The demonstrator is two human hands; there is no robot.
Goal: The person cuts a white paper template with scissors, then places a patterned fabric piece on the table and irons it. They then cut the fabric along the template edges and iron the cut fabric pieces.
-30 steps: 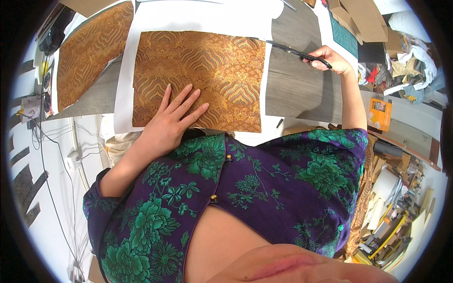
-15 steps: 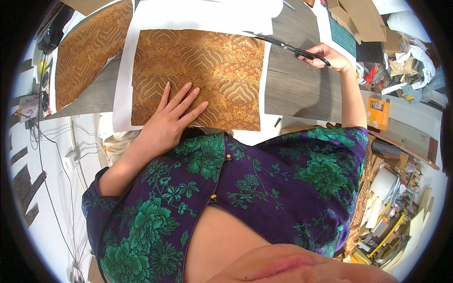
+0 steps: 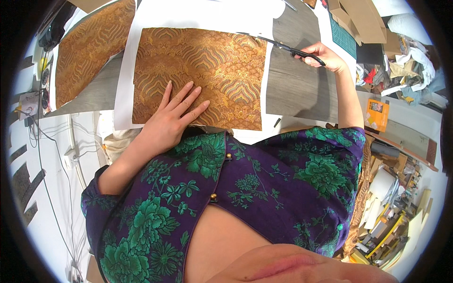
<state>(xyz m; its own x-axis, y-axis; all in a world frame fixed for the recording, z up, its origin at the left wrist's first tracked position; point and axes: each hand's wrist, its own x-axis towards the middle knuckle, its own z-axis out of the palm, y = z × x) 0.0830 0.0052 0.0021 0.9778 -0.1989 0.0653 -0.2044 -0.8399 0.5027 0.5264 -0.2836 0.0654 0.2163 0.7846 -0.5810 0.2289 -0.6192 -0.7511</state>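
Observation:
A brown and gold patterned fabric piece lies on white paper that shows along its left, right and far sides. Flat on the near left part of the fabric rests my left hand, fingers spread, holding nothing. My right hand grips the black handles of long scissors at the right of the fabric. Their blades point left, over the fabric's far right edge, with the tips near that edge. Whether the blades have fabric or paper between them cannot be made out.
Another patterned fabric piece lies at the left of the grey wood-grain table. A green cutting mat and a cardboard box are at the far right. Cloth scraps are heaped beyond the table's right side.
My right hand and the scissors have shifted slightly left, the tips moving along the fabric's far edge. My left hand stays spread on the fabric.

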